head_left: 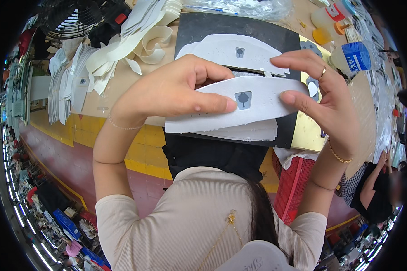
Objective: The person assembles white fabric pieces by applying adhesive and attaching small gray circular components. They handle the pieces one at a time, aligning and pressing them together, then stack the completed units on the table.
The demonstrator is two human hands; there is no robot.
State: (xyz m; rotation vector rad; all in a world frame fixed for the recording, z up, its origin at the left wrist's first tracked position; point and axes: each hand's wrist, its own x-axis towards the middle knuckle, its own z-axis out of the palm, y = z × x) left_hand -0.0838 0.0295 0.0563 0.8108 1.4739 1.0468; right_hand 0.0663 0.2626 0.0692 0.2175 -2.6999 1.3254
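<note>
A white, curved cut panel (pixel 264 101) with small punched holes and a grey tree emblem (pixel 243 100) is held up in front of me. My left hand (pixel 178 88) grips it, thumb on the front beside the emblem and the other fingers behind. At the panel's right end is my right hand (pixel 328 97); its thumb lies against the panel while the index finger stretches apart above it. Beyond, similar white panels (pixel 217 47) with the same emblem lie on a black board (pixel 192 27). More white pieces (pixel 253 131) show below the held panel.
Stacks of white pieces (pixel 65 86) and pale curled strips (pixel 156 43) lie at the left. A black fan (pixel 72 18) stands at the far left. Bottles (pixel 355 56) and yellow sheets (pixel 305 133) are at the right. A red basket (pixel 291 185) stands below; another person (pixel 375 189) is farther right.
</note>
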